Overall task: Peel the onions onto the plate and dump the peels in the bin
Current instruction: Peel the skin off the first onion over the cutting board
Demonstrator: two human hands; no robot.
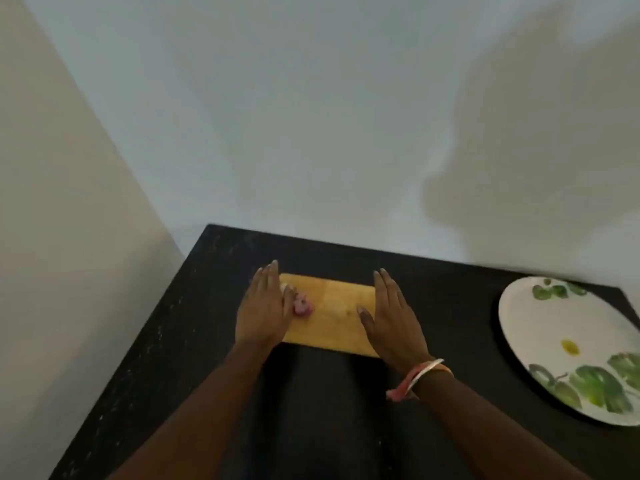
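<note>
My left hand (265, 306) and my right hand (393, 317) lie with straight fingers at the two ends of the cutting board (336, 306), apart, gripping nothing. The small pink onion (303, 305) sits on the board just beside my left hand. If I shift the board, the onion can roll off onto the worktop (450, 306). The plate (540, 327) stands well to the right, so peels may drop between. I see no bin.

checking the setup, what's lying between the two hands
The head view shows a wooden cutting board spanning the gap between the left hand and the right hand, with a small pinkish onion on it, right beside the left hand.
</note>
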